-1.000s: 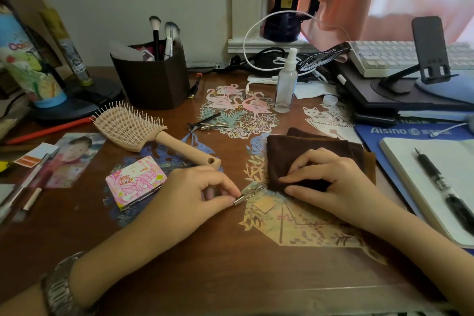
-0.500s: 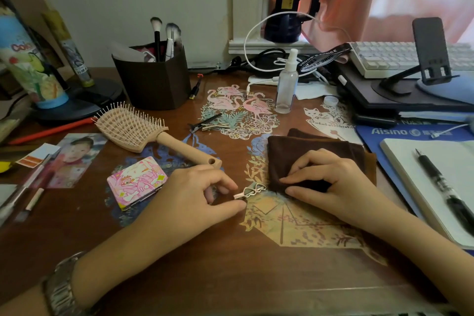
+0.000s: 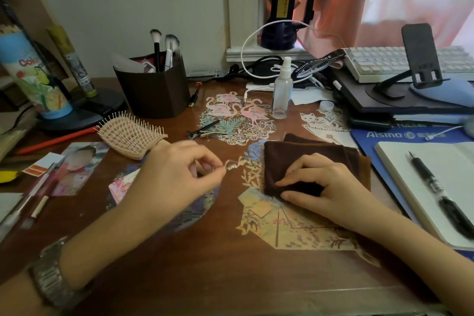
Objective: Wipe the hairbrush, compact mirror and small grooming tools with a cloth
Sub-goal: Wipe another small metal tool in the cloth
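My left hand (image 3: 177, 174) pinches a small silver hair clip (image 3: 234, 163) by one end and holds it just above the desk, blurred by motion. My right hand (image 3: 325, 185) grips the near edge of a folded brown cloth (image 3: 307, 159) lying on the desk. The beige hairbrush (image 3: 130, 136) lies at the left with its handle hidden behind my left hand. A pink patterned compact mirror (image 3: 120, 186) peeks out under my left wrist. More clips (image 3: 205, 131) lie on the flamingo paper cut.
A brown brush holder (image 3: 154, 90) stands at the back, a clear spray bottle (image 3: 282, 92) right of it. An open notebook with a black pen (image 3: 441, 190) lies at the right. A photo (image 3: 77, 164) and pens lie at the left edge.
My left hand has lifted the silver hair clip off the desk and moved it up and away from the cloth's corner. My right hand stays on the cloth.
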Demonstrator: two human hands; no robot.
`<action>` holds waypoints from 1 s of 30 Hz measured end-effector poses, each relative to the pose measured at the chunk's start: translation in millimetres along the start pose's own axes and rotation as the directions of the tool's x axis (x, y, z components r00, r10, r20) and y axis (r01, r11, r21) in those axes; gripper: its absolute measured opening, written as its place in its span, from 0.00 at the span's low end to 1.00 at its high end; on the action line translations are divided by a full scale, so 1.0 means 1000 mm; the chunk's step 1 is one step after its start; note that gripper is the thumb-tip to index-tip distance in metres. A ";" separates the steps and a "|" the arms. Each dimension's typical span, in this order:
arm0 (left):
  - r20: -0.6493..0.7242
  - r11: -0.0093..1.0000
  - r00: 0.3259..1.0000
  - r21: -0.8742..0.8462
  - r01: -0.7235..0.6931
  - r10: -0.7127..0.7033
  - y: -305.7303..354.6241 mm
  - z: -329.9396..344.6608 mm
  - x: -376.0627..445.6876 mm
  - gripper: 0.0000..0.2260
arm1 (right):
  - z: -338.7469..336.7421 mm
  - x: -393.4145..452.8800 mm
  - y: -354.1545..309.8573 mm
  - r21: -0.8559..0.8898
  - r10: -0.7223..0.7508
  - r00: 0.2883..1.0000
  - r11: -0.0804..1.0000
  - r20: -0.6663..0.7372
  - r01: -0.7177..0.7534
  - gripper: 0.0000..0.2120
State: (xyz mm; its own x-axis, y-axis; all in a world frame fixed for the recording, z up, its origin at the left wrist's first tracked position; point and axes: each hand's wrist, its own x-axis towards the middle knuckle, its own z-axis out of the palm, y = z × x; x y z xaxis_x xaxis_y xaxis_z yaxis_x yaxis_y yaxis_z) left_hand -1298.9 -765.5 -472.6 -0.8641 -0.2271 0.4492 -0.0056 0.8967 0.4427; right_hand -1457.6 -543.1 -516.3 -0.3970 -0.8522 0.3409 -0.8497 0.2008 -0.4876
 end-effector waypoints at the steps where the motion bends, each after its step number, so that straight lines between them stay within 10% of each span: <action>1: -0.016 1.000 1.000 0.002 0.024 -0.024 -0.002 -0.004 0.006 0.04 | 0.000 0.000 -0.001 0.000 0.002 1.000 1.000 0.002 -0.002 0.12; 30: 0.128 0.971 0.964 0.075 0.225 -0.233 -0.061 0.030 0.075 0.08 | -0.002 0.000 -0.002 -0.001 0.008 1.000 1.000 0.016 -0.008 0.13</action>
State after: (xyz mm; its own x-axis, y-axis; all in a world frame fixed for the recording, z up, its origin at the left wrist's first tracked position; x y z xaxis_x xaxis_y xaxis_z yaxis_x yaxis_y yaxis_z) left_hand -1378.4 -825.7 -489.3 -0.8962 -0.3794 0.2300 -0.2376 0.8482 0.4733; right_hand -1456.7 -542.3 -513.8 -0.3983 -0.8582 0.3238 -0.8466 0.2081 -0.4898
